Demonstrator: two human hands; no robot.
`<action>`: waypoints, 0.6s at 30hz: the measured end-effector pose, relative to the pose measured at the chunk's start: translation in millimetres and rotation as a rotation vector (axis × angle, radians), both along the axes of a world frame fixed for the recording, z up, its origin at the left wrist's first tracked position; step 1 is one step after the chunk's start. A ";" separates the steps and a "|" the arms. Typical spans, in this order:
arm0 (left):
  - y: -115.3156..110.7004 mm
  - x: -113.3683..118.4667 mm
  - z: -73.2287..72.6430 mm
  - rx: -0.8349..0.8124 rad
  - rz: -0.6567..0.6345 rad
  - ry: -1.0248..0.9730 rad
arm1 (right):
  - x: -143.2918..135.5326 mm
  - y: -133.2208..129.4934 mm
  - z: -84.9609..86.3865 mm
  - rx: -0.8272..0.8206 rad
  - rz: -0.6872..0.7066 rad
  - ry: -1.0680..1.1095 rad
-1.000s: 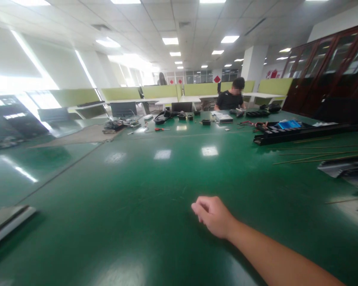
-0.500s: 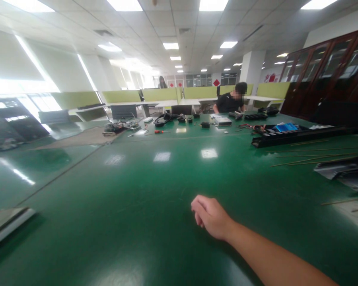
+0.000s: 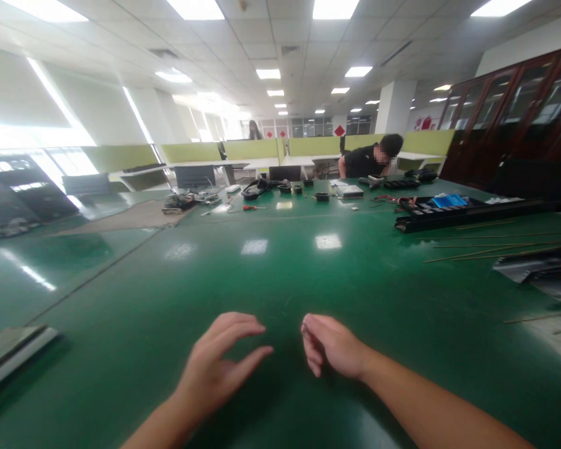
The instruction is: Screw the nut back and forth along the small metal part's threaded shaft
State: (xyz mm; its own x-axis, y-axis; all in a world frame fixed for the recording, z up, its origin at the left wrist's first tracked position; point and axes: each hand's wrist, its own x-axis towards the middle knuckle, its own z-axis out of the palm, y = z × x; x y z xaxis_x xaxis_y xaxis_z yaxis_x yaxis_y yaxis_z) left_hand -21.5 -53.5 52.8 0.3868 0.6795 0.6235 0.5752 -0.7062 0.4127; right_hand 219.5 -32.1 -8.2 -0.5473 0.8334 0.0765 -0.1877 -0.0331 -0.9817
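Note:
My left hand hovers over the green table with thumb and fingers apart and nothing between them. A short gap separates it from my right hand, which is also above the table. The thumb and forefinger of my right hand are pinched together on a small, dark, shiny piece, mostly covered by the fingertips. Its kind is too small to tell. The other fingers of that hand curl loosely downward.
Farther back lie an orange screwdriver, a black headset and a white box. On the right are a long black rail, thin rods and grey metal parts. A flat panel lies left. A person leans at the far side.
My left hand has come into view from below, fingers spread. My right hand stays in nearly the same place, and the small piece at its fingertips now shows. The far person has leaned rightward.

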 end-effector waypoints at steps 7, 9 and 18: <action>11.9 71.7 -7.8 -0.344 -0.113 -0.275 | -2.9 -1.9 -1.5 -0.098 0.065 0.094; 9.0 74.4 -11.7 -0.393 -0.092 -0.328 | -3.5 -2.1 -2.6 -0.100 0.061 0.103; -7.9 30.1 -5.3 -0.454 0.117 -0.375 | -2.6 4.5 -10.7 -0.150 0.122 0.092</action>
State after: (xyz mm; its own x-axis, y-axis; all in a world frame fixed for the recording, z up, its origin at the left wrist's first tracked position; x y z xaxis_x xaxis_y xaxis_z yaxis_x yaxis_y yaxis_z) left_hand 8.5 -61.4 47.5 0.1029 0.9345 0.3408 0.3953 -0.3529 0.8481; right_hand 216.9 -27.7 -18.9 -0.6410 0.7674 0.0109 -0.2621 -0.2056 -0.9429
